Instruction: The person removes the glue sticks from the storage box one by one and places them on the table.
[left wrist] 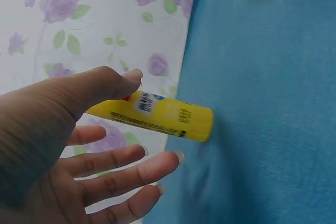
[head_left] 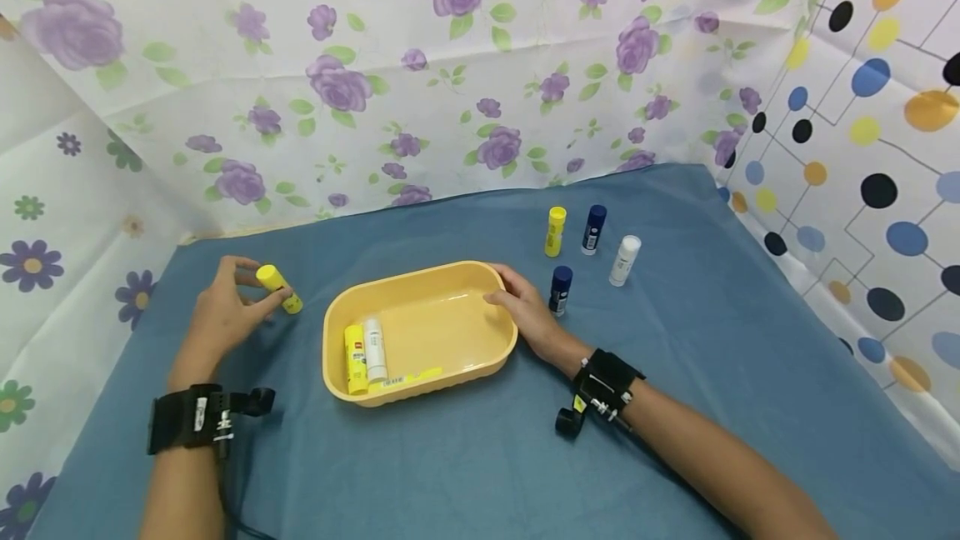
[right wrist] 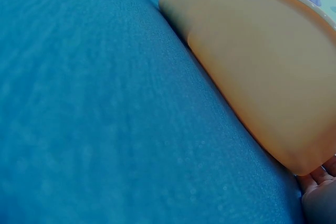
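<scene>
Left hand [head_left: 220, 315] pinches a yellow glue stick [left wrist: 176, 116]; right hand [head_left: 534, 319] grips the tray [head_left: 442, 327]

Purple-flowered sheeting [head_left: 420, 132] and dotted sheeting [head_left: 840, 215] border flat blue cloth [head_left: 720, 348].

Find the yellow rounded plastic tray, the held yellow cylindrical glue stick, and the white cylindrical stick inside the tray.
Yellow rounded plastic tray [head_left: 442, 323], head view: bare floor.
Held yellow cylindrical glue stick [left wrist: 164, 114], left wrist view: printed side.
White cylindrical stick inside the tray [head_left: 374, 350], head view: body.
</scene>
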`<state>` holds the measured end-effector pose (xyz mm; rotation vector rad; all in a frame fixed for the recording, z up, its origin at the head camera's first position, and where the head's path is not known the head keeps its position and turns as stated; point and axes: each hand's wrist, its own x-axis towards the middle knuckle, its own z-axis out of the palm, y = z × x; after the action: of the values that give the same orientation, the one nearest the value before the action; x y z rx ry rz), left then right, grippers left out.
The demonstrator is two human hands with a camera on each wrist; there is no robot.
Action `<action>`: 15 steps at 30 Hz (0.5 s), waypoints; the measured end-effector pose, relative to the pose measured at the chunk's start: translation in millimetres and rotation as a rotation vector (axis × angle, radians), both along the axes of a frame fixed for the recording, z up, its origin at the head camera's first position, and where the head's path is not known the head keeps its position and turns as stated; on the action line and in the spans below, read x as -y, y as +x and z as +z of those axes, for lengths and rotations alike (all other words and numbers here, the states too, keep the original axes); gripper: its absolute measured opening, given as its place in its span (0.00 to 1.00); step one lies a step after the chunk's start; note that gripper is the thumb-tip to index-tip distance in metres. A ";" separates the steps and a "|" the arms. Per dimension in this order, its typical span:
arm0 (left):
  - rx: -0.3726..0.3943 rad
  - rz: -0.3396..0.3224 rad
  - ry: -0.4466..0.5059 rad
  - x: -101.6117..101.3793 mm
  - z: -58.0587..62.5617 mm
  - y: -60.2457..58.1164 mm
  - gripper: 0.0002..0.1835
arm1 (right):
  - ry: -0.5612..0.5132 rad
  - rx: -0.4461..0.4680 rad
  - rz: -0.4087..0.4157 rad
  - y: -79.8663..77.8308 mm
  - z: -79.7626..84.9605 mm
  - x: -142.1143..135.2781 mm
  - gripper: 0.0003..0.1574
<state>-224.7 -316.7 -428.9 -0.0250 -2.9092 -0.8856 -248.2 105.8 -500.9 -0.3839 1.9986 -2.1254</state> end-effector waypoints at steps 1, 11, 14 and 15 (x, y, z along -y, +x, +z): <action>0.000 0.005 -0.003 0.0 1.9 0.5 0.39 | 0.000 -0.001 0.000 -0.2 -0.1 0.1 0.29; -0.070 0.018 -0.005 -12.7 25.7 8.1 0.35 | 0.009 -0.012 0.007 -1.0 -1.6 -0.4 0.29; -0.130 0.010 -0.025 -18.3 29.3 9.7 0.33 | 0.016 -0.012 0.002 -1.0 -1.5 -0.2 0.29; -0.147 0.008 -0.034 -19.9 30.1 10.0 0.32 | 0.018 -0.012 0.001 -0.9 -1.5 -0.1 0.29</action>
<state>-214.7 -296.8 -398.9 -0.0781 -2.7855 -0.7975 -249.0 105.9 -502.4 -0.3963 2.0219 -2.1082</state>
